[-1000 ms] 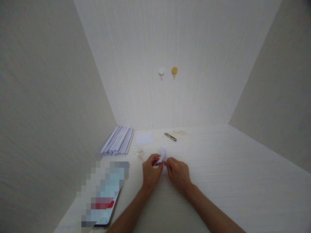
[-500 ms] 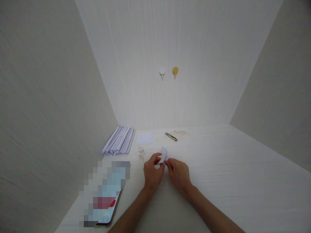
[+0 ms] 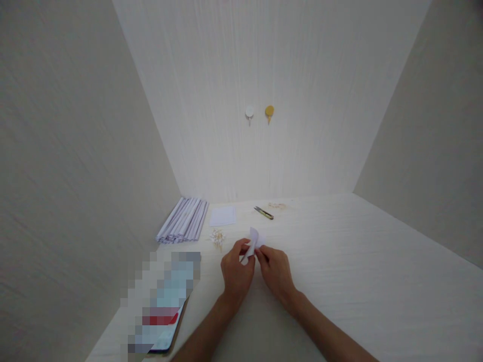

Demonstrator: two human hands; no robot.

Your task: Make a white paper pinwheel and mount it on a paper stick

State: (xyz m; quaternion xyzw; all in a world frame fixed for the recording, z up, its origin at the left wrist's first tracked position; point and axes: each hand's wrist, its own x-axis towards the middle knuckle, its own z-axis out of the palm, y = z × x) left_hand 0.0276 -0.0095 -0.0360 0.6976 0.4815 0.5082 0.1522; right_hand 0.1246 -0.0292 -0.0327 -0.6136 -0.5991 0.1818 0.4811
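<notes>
A small piece of white paper (image 3: pixel 254 236), bent and partly curled, is held up just above the table. My left hand (image 3: pixel 237 271) is closed on its left side, thumb and fingers round the lower part. My right hand (image 3: pixel 276 271) pinches the paper's lower right edge, fingertips touching or nearly touching those of my left. Whatever lies between the fingertips is hidden. Just beyond my left hand sits a little heap of small white and tan bits (image 3: pixel 218 237), too small to name.
A stack of rolled white paper tubes (image 3: pixel 183 221) lies at the back left, beside a flat white sheet (image 3: pixel 222 215). Thread snips (image 3: pixel 264 213) and some thin tan loops (image 3: pixel 277 205) lie farther back. A phone (image 3: pixel 171 322) is at front left. Two hooks (image 3: pixel 269 111) hang on the wall.
The paper has turned slightly in my fingers, and its lower flap now looks narrower and more curled. Both hands keep their hold. The view has shifted slightly.
</notes>
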